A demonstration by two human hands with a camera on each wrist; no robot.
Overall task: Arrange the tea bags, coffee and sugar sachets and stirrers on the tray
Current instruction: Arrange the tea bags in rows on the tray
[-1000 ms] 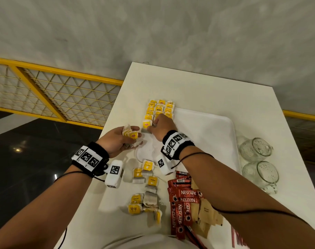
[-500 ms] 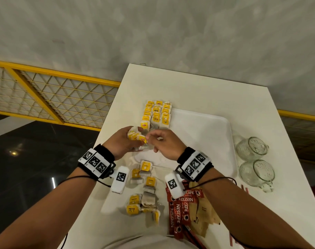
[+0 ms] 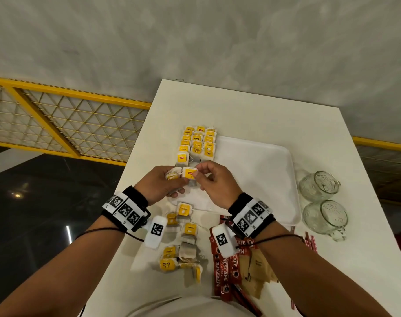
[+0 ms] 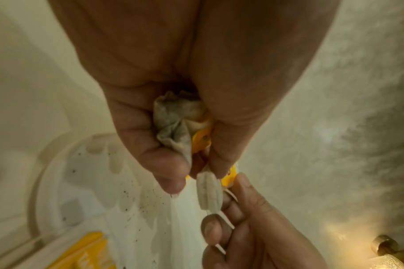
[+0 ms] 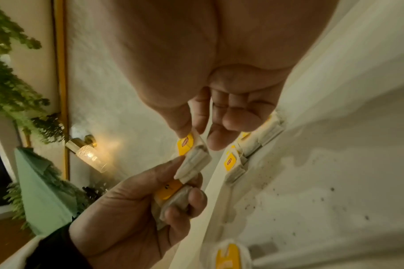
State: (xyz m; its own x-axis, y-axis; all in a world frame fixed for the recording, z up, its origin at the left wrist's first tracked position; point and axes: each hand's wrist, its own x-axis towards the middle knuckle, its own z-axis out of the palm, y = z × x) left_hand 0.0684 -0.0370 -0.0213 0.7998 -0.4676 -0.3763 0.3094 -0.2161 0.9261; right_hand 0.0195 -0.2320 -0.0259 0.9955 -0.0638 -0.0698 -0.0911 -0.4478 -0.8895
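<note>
A white tray lies on the white table. Rows of yellow-tagged tea bags fill its far left corner. My left hand grips a small bunch of tea bags above the tray's near left edge. My right hand pinches one yellow-tagged tea bag at that bunch; the left thumb still touches it. The pinched tea bag shows between my right thumb and forefinger, and the bunch is crumpled in my left palm.
Loose tea bags lie near the table's front edge. Red coffee sachets, brown sugar sachets and red stirrers lie to their right. Two glass mugs stand right of the tray.
My right hand left the tea-bag rows on the tray, came back to my left hand and took hold of one tea bag from the bunch.
</note>
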